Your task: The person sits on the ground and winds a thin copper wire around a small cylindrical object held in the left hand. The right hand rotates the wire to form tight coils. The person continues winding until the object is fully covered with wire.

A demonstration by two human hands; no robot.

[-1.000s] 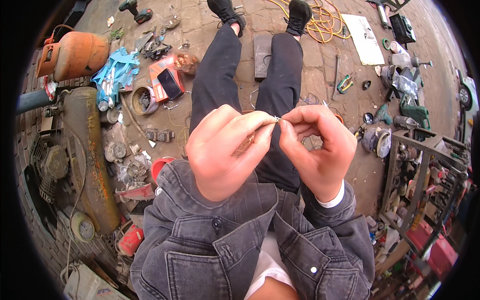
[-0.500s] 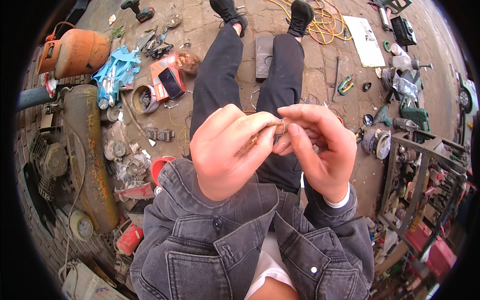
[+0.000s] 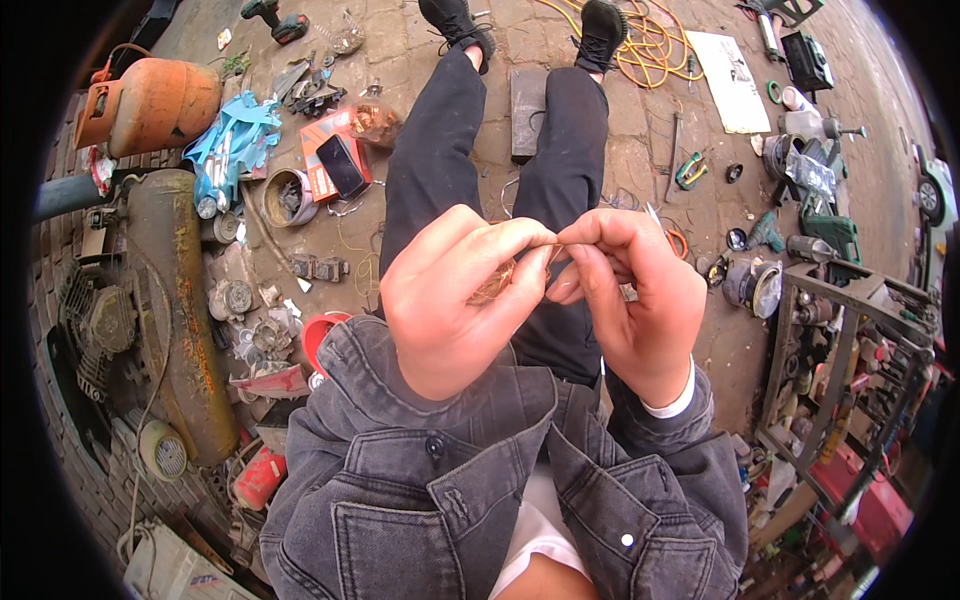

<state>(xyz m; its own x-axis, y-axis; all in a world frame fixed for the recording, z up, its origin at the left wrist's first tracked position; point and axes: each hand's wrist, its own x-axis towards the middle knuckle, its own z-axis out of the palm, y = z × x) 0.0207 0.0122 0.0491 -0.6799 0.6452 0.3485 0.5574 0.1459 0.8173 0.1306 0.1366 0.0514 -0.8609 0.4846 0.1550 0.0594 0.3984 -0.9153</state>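
You have the fine coppery wire (image 3: 494,284) above your lap, its bunched part showing inside the curl of your left hand (image 3: 450,300), whose thumb and forefinger pinch close together at the strand, while your right hand (image 3: 640,300) meets them with thumb and forefinger nearly together, its hold hidden. Expect it to be almost weightless, springy and easily kinked or snapped, so pinch lightly near the free end, with fingertip pads.
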